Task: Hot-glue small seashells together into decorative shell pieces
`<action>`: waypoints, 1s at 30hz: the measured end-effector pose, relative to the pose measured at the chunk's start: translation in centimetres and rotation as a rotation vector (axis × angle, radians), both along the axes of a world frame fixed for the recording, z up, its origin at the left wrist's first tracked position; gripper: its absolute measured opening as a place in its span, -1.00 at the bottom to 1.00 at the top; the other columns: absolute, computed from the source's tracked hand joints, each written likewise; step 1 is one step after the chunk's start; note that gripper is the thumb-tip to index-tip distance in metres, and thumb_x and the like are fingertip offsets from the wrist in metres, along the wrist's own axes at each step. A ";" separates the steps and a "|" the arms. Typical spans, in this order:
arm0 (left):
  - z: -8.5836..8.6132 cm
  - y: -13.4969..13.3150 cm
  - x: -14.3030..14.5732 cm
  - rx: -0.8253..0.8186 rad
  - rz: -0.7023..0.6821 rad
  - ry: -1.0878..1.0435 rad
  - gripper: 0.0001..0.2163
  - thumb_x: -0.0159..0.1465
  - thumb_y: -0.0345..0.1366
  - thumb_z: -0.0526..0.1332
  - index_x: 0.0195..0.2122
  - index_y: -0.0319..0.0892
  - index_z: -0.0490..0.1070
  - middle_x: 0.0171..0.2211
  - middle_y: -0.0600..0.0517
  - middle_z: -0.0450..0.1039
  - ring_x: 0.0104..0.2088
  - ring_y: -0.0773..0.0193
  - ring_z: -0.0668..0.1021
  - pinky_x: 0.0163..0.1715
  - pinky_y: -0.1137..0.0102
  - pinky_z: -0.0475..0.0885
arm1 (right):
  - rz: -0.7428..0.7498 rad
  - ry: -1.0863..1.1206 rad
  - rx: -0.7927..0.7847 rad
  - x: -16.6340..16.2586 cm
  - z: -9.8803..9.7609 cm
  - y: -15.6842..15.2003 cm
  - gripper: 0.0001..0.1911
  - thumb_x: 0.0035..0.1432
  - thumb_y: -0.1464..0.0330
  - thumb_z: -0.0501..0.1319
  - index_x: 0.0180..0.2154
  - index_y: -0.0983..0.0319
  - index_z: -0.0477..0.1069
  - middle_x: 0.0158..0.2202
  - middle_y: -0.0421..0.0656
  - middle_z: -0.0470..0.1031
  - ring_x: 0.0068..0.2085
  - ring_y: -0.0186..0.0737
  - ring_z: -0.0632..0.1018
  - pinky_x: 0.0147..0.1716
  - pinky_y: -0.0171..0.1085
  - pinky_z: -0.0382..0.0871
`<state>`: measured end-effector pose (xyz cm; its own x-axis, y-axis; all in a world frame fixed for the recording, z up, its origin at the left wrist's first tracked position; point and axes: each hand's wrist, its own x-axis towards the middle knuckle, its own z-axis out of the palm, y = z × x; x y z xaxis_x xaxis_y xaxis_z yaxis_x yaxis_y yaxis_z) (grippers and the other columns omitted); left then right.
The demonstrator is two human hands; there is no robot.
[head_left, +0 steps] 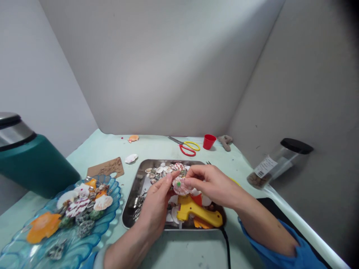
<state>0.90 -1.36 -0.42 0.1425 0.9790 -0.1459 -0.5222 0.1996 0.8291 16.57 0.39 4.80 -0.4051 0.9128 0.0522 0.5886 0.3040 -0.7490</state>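
Over the metal tray (130,201), my left hand (157,201) and my right hand (211,183) together hold a pinkish scallop shell (182,186) with a green spot on it. Both sets of fingers are closed on its edges. Small pale shells (159,172) fill the back of the tray. Below my right hand, a yellow glue gun (199,213) lies across the tray's front, its black cord (226,246) running off toward me. Orange and white shell pieces show around the gun. My fingers hide part of the held shell.
On the left, a blue scalloped dish (84,243) holds several shells and stones beside a green bottle (39,164). Brown card (106,168) lies behind the dish. Farther back are scissors (186,146), a red cup (209,142) and grey clay (225,142). A clear jar (273,166) stands right.
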 end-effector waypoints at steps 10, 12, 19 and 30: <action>-0.3 -0.1 -0.1 0.071 0.023 0.160 -0.84 0.13 -0.21 0.27 -0.38 -0.20 0.52 -0.45 0.03 0.50 -0.39 0.33 0.48 -0.33 0.48 0.37 | -0.024 0.016 0.042 0.4 0.3 0.3 -0.91 0.14 0.36 0.16 -0.37 0.20 0.41 -0.45 -0.27 0.45 -0.42 -0.34 0.40 -0.47 -0.38 0.18; -0.2 -0.1 -0.2 0.078 0.033 0.224 -0.85 0.11 -0.21 0.29 -0.41 -0.19 0.52 -0.45 0.04 0.49 -0.39 0.33 0.48 -0.36 0.49 0.37 | -0.019 0.052 0.056 0.3 0.6 0.1 -0.93 0.14 0.40 0.15 -0.32 0.19 0.41 -0.39 -0.27 0.48 -0.37 -0.33 0.43 -0.42 -0.37 0.21; 0.1 -0.2 0.0 0.059 0.040 0.195 -0.80 0.04 -0.23 0.35 -0.32 -0.19 0.51 -0.39 0.02 0.51 -0.34 0.28 0.50 -0.30 0.45 0.39 | -0.022 0.154 0.035 -0.3 0.3 0.1 -0.88 0.13 0.46 0.12 -0.40 0.20 0.40 -0.46 -0.30 0.45 -0.40 -0.35 0.43 -0.41 -0.38 0.24; -0.3 -0.2 0.1 0.055 0.058 0.155 -0.83 0.07 -0.23 0.34 -0.45 -0.22 0.43 -0.51 0.10 0.40 -0.44 0.40 0.43 -0.41 0.54 0.33 | -0.043 0.128 0.009 -0.6 0.3 0.0 -0.88 0.16 0.40 0.12 -0.40 0.21 0.41 -0.46 -0.27 0.45 -0.40 -0.33 0.43 -0.41 -0.37 0.24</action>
